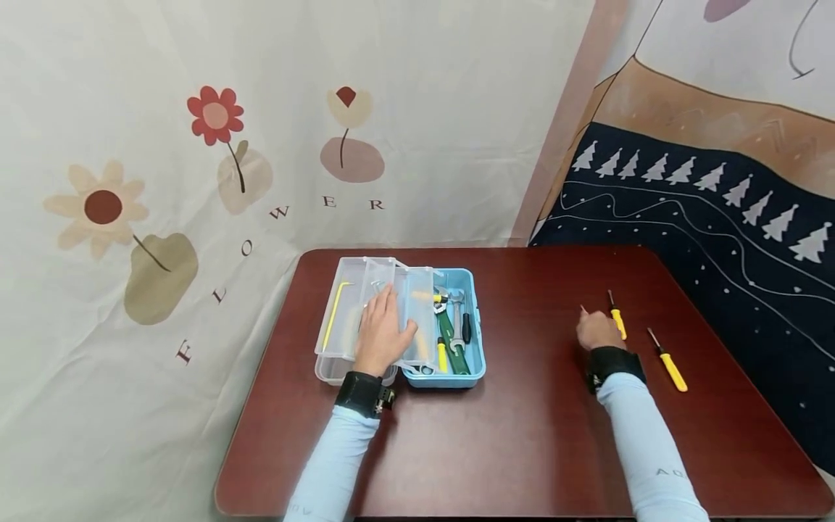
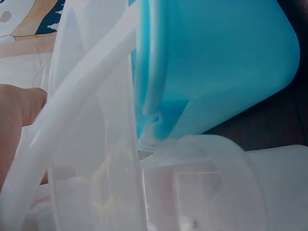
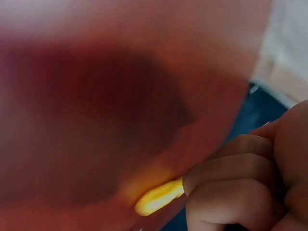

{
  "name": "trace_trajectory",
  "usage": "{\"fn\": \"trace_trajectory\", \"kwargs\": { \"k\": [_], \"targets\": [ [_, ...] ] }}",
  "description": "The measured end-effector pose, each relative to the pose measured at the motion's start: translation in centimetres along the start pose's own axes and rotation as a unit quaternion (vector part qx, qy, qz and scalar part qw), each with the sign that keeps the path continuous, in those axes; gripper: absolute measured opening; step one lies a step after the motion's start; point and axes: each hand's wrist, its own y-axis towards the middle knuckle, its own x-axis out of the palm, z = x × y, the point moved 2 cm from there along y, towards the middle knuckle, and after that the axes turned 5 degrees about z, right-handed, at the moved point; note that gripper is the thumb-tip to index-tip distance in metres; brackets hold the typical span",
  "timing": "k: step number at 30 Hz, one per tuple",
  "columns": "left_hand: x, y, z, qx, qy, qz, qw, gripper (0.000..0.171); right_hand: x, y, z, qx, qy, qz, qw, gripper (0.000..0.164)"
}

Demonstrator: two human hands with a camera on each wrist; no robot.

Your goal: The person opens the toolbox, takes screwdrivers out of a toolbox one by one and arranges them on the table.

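Note:
My left hand (image 1: 380, 330) rests, fingers straight, on the translucent plastic lid tray (image 1: 342, 290) of a blue toolbox (image 1: 479, 348). The left wrist view shows the box's pale carry handle (image 2: 57, 110) and blue wall (image 2: 221, 62) close up, part of the hand at the left edge. At the right of the table my right hand (image 1: 600, 331) is curled; a thin tip pokes out past its fingers. In the right wrist view the yellow handle of a screwdriver (image 3: 161, 198) comes out from behind the curled fingers. Another yellow-handled screwdriver (image 1: 617, 319) lies close beside this hand.
One more yellow-handled screwdriver (image 1: 668, 364) lies nearer the table's right edge. Inside the blue box are a wrench (image 1: 458, 330), a green-handled tool (image 1: 450, 341) and a black-handled one (image 1: 466, 330). A yellow hex key (image 1: 334, 319) shows in the tray. Printed cloths hang behind.

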Motion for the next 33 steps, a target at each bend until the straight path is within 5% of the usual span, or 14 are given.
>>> {"fn": "trace_trajectory", "kwargs": {
  "k": [5,14,25,33],
  "targets": [
    [0.0,0.1,-0.1,-0.002,0.000,0.001,1.0000,0.070,-0.8,-0.7,3.4,0.061,-0.064,-0.007,0.996,0.065],
    [-0.3,0.1,0.0,-0.010,0.001,-0.007,0.9999,0.069,-1.5,-1.6,7.1,0.015,-0.113,-0.033,0.993,0.049],
    [-0.4,0.2,0.3,-0.015,0.002,-0.009,0.9998,0.069,-1.4,-3.0,5.8,0.048,-0.111,-0.044,0.992,0.044],
    [-0.4,0.2,0.4,-0.017,0.007,-0.016,0.9997,0.070,-1.0,-2.2,6.4,0.045,-0.114,-0.060,0.991,0.039]
  ]
}}
